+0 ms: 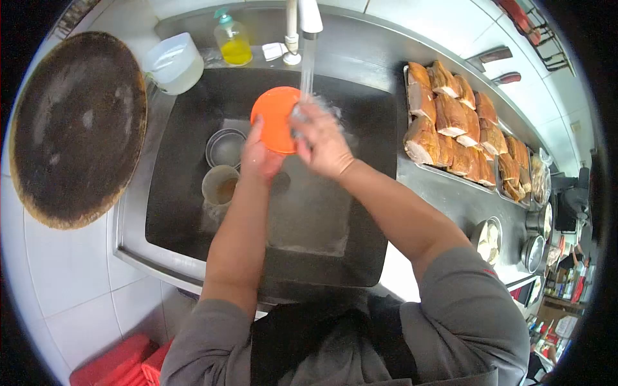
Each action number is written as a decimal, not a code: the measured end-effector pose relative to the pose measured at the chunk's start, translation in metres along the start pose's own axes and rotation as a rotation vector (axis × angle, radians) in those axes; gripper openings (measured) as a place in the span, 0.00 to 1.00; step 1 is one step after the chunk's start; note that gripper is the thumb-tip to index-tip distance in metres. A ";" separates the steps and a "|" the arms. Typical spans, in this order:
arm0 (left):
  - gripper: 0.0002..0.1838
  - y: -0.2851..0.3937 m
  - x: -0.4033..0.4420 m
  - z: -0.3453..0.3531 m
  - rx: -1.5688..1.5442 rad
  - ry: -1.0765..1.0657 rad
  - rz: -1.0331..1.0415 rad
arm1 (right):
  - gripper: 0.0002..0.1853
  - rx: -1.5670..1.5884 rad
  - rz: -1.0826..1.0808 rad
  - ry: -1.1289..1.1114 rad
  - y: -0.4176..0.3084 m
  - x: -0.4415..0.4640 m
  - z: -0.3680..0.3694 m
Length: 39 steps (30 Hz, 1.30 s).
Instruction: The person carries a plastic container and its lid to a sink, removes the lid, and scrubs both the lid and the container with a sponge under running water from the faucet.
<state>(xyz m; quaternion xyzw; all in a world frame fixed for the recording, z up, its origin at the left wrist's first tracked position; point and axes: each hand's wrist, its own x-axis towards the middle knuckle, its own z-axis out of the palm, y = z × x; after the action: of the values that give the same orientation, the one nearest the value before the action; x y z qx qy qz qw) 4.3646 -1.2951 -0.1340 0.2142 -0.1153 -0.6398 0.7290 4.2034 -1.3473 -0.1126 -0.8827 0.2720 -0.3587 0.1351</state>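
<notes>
My left hand grips the lower left rim of a flat, round orange plastic lid, held tilted over the sink. Against the lid's right side, my right hand is closed around something small and greyish, blurred and mostly hidden by the fingers. Water runs from the faucet onto the right hand and splashes beside it. Below the lid, in the sink, are a round metal bowl and a translucent cup with brownish residue inside.
A soap bottle and a white plastic tub stand on the back ledge. Left of the sink leans a large dark round board. Trays of browned meat blocks sit on the right counter, near metal bowls. Knives hang on the wall.
</notes>
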 end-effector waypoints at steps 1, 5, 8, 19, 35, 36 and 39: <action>0.25 -0.001 -0.004 -0.003 0.000 0.017 -0.023 | 0.24 -0.020 0.080 0.076 0.007 0.003 0.001; 0.27 -0.006 -0.003 -0.010 0.033 0.003 -0.078 | 0.23 0.825 0.957 0.061 0.009 0.041 -0.014; 0.32 -0.006 0.014 -0.008 0.310 0.148 -0.185 | 0.20 0.693 0.794 0.037 0.027 0.055 -0.026; 0.16 -0.005 0.057 0.001 0.158 0.214 -0.216 | 0.22 0.170 0.290 -0.479 0.017 0.061 -0.033; 0.22 0.011 0.018 -0.011 0.263 0.131 -0.126 | 0.18 0.489 0.466 -0.321 0.030 0.084 -0.035; 0.22 0.013 0.014 -0.006 0.261 0.134 -0.119 | 0.17 0.309 0.392 -0.326 0.032 0.086 -0.032; 0.21 0.019 0.004 0.007 0.264 0.149 -0.101 | 0.17 0.079 0.313 -0.242 0.027 0.085 -0.028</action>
<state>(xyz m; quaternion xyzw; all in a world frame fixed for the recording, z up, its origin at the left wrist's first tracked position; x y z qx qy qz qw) 4.3785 -1.2982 -0.1200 0.3606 -0.1330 -0.6374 0.6679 4.2234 -1.4196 -0.0574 -0.8602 0.3735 -0.2351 0.2556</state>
